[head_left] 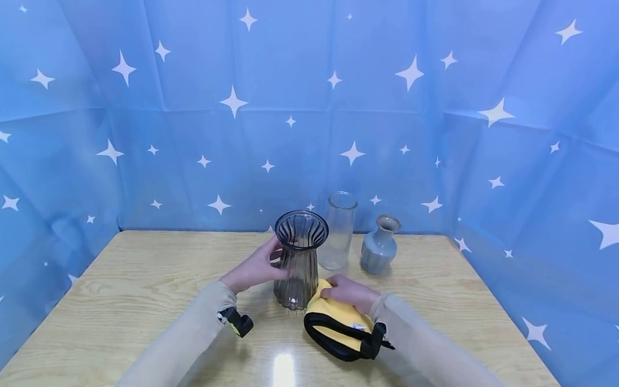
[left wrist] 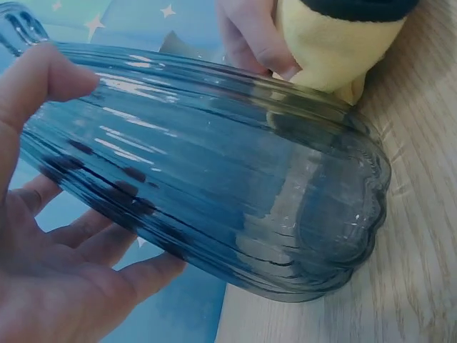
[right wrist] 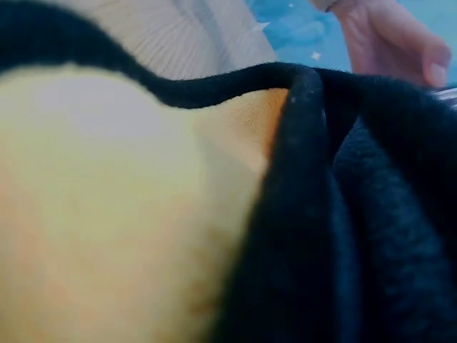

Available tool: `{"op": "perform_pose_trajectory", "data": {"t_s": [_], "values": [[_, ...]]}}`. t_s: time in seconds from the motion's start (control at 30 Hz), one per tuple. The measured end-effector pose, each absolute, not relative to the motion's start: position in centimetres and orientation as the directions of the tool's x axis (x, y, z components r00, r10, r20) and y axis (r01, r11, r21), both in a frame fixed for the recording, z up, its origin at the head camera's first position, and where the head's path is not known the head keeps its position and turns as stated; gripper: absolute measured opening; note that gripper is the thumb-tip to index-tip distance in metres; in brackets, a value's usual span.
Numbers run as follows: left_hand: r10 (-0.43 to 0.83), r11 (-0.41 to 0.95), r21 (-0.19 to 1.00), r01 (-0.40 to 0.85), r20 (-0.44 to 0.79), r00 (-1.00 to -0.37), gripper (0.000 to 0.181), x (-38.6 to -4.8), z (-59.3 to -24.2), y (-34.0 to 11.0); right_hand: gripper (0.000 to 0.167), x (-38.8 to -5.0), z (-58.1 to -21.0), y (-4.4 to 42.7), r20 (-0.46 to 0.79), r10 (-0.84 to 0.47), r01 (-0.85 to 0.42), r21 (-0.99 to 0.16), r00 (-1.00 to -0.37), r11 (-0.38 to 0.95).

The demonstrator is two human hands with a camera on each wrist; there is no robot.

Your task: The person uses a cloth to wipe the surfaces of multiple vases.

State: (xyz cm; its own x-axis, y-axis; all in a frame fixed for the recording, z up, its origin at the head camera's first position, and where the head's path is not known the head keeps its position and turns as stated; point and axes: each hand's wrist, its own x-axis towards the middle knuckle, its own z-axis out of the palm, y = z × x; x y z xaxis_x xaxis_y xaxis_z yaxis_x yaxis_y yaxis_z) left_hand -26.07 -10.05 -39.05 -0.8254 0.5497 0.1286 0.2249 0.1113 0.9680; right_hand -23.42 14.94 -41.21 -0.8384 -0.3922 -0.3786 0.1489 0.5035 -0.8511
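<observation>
A smoky grey fluted glass vase with a flared rim stands roughly upright at the middle of the table. My left hand grips it from the left, thumb on the near side and fingers round the far side; the left wrist view shows these fingers through the glass. In my right hand is a yellow cloth with black edging, pinched between thumb and fingers beside the vase's lower right side. Whether the cloth touches the glass I cannot tell. The cloth fills most of the right wrist view and hides the right hand there.
Behind the cloth stands a tall clear glass vase, partly covered by the grey one. To its right is a small blue-grey vase with a narrow neck. Blue star-patterned curtains surround the wooden table at the back and sides.
</observation>
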Motion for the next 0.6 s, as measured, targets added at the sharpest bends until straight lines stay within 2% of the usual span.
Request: {"op": "perform_pose_trajectory", "data": {"t_s": [0.07, 0.17, 0.3, 0.43, 0.6], "values": [[0.552, 0.115, 0.967, 0.229, 0.13, -0.824, 0.096, -25.9, -39.2, -10.1, 0.038, -23.4, -41.5, 15.0, -0.383, -0.402, 0.165, -0.862, -0.831, 0.48], [0.514, 0.199, 0.936, 0.289, 0.151, -0.845, 0.1, -25.1, -39.4, -10.0, 0.045, -23.3, -41.7, 15.1, -0.374, -0.408, 0.159, -0.868, -0.833, 0.471], [0.378, 0.345, 0.871, 0.349, 0.211, -0.901, 0.1, -23.4, -40.0, -9.2, 0.045, -23.4, -41.6, 15.2, -0.353, -0.399, 0.134, -0.866, -0.847, 0.481], [0.269, 0.394, 0.849, 0.352, 0.26, -0.927, 0.091, -22.3, -40.6, -8.5, 0.04, -23.6, -41.4, 15.3, -0.312, -0.404, 0.092, -0.873, -0.86, 0.478], [0.29, 0.386, 0.838, 0.387, 0.288, -0.913, 0.078, -22.7, -40.9, -8.5, 0.047, -23.7, -41.3, 15.3, -0.227, -0.378, 0.015, -0.873, -0.898, 0.487]]}}
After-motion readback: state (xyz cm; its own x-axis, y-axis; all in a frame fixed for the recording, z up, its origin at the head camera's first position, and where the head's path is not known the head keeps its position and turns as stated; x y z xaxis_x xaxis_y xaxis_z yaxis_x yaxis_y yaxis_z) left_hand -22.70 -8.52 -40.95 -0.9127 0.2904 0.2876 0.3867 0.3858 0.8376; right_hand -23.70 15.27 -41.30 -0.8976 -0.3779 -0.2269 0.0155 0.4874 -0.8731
